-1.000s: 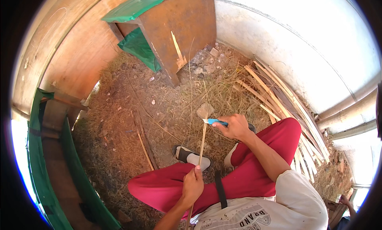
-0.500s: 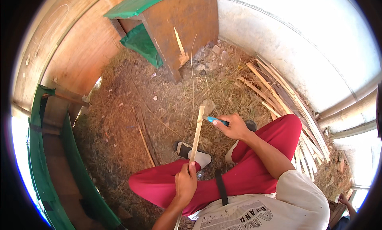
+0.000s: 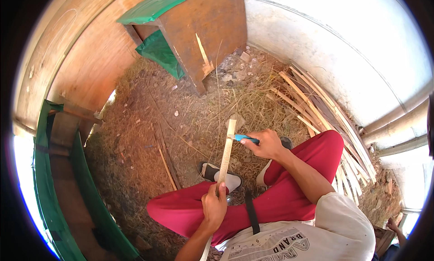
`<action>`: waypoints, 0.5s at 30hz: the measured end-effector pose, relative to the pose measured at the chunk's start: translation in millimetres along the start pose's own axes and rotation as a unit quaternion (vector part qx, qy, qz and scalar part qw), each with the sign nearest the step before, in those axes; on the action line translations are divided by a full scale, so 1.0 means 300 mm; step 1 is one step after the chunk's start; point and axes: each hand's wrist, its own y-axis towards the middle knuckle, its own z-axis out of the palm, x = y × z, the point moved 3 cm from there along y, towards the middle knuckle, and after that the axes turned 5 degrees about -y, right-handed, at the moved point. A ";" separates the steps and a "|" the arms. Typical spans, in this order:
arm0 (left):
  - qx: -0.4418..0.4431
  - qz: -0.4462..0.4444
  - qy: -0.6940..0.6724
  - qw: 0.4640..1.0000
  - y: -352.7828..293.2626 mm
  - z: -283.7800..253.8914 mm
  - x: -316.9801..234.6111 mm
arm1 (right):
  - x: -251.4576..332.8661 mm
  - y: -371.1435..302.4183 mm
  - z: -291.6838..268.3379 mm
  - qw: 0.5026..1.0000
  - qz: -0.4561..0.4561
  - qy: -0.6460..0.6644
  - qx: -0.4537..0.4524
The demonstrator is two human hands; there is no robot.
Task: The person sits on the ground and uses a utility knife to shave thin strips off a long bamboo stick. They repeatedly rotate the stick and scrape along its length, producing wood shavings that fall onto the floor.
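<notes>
My left hand [image 3: 214,206] is closed around a long pale strip of wood or bamboo [image 3: 225,161]. The strip slants up and away from me, and its lower part passes along my left forearm. In my right hand [image 3: 266,145] is a blue-handled knife [image 3: 247,139], gripped with the thumb along the handle. Its short blade meets the strip a little below the far end. My crossed legs in red trousers [image 3: 289,184] lie beneath both hands.
Many split strips [image 3: 316,109] are heaped by the white wall at right. A brown wooden cabinet [image 3: 208,28] with green sheeting stands ahead, and a green-edged trough-like frame [image 3: 77,188] at left. Thin sticks [image 3: 165,164] lie on dry grass. Another person's arm [image 3: 396,230] shows at lower right.
The knife blade has come onto the strip, where before it was beside the strip's right edge. The strip's far end has shifted slightly right. My left hand keeps its grip.
</notes>
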 end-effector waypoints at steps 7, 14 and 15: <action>-0.032 0.021 -0.021 0.999 -0.006 0.008 0.025 | 0.047 -0.002 -0.029 0.998 -0.025 -0.017 -0.063; -0.025 0.009 -0.059 0.998 -0.014 -0.006 0.010 | 0.051 -0.002 -0.028 0.997 0.003 -0.059 -0.043; -0.021 -0.003 -0.052 0.998 -0.021 -0.009 0.008 | 0.043 -0.006 -0.021 0.997 0.003 -0.067 -0.038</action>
